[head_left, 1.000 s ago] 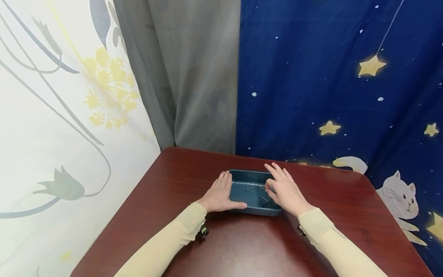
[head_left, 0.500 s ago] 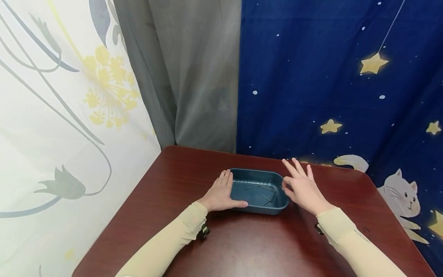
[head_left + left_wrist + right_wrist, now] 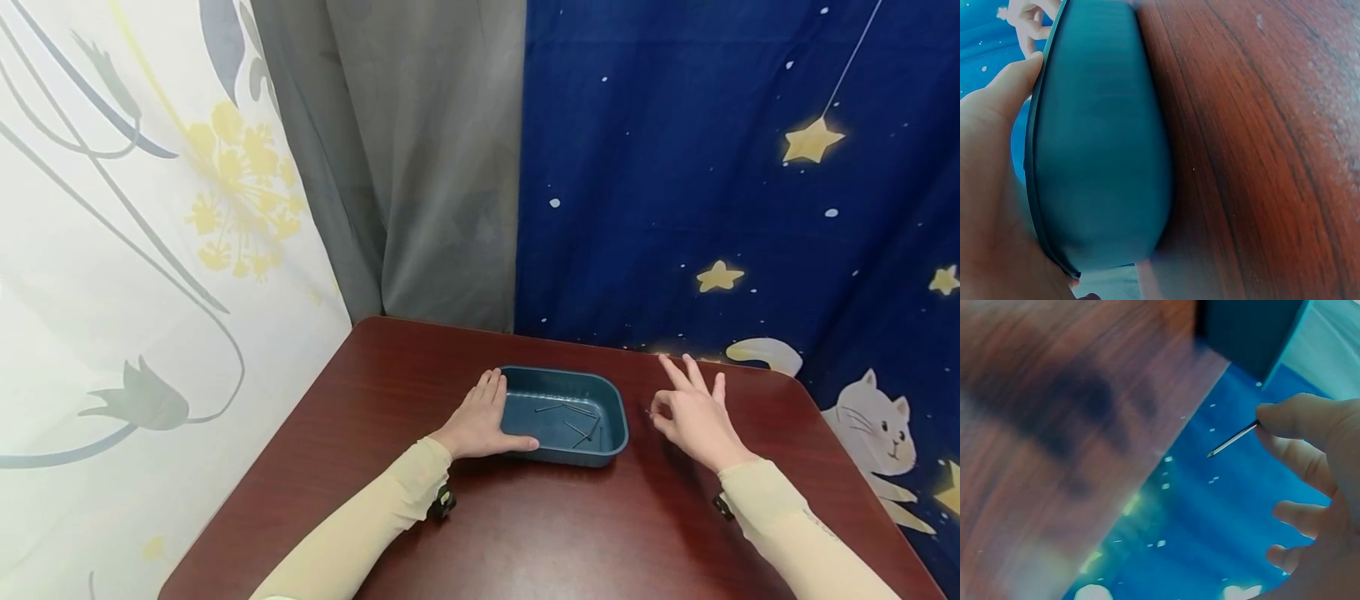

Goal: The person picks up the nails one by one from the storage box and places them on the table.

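In the head view, a dark teal tray (image 3: 619, 417) with rounded corners sits on the table, several thin nails (image 3: 577, 430) loose on its floor. My left hand (image 3: 482, 419) rests on the tray's left end, fingers straight, thumb along the near rim. The left wrist view shows that thumb (image 3: 1013, 84) against the rim, above the tray's outer wall (image 3: 1100, 137). To the right of the tray, my right hand (image 3: 696, 418) is raised above the table. Its thumb and index finger pinch a single nail (image 3: 1233, 439), pointed end outward; the other fingers are spread.
A reddish-brown wooden table (image 3: 540, 533) lies under both hands. Behind it hang a grey curtain (image 3: 450, 192) and a blue star-patterned curtain (image 3: 645, 183). At the left hangs a white floral curtain (image 3: 112, 292).
My right hand has moved from over the tray out to its right, carrying the pinched nail. The left hand stays on the tray, which has not visibly moved.
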Motion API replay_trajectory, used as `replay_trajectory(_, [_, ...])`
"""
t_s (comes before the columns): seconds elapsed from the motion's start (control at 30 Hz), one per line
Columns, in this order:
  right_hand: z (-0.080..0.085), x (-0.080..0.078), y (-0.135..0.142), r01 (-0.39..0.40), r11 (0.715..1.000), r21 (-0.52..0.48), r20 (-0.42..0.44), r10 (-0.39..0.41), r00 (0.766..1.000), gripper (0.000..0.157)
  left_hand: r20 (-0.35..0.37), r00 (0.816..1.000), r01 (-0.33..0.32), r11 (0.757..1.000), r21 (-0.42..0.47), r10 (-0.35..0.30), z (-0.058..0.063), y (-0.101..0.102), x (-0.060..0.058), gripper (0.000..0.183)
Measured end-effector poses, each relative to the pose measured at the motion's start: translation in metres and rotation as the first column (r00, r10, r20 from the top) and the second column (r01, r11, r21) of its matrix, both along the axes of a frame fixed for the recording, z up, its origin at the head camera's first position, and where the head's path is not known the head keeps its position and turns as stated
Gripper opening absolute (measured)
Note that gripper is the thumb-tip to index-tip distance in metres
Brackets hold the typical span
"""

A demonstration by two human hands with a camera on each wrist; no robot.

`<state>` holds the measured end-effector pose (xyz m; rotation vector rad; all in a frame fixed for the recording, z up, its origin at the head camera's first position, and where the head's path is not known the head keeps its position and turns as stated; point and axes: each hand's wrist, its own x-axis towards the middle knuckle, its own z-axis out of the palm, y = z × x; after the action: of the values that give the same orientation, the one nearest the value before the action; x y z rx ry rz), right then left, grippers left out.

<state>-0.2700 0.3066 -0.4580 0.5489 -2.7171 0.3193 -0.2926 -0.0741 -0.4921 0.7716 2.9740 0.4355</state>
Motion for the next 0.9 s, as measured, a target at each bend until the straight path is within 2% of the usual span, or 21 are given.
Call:
replay_trajectory(0.23, [-0.016, -0.005, 0.016, 0.060, 0.997, -0.041, 0.111, -0.055, 0.992, 0.020, 0.003, 1.000, 0.006, 1.000, 0.003, -0.006, 0.001, -0.002, 0.001, 0.134])
replay_trajectory(0.5, [-0.030, -0.010, 0.023, 0.134, 0.988, -0.079, 0.256, -0.110, 0.960, 0.019, 0.006, 1.000, 0.008, 1.000, 0.018, -0.008, 0.002, 0.000, 0.001, 0.133])
replay_trajectory(0.9, [-0.037, -0.013, 0.017, 0.174, 0.983, -0.061, 0.309, -0.147, 0.940, 0.023, -0.018, 1.000, 0.019, 0.999, 0.028, -0.019, 0.002, -0.001, 0.001, 0.133])
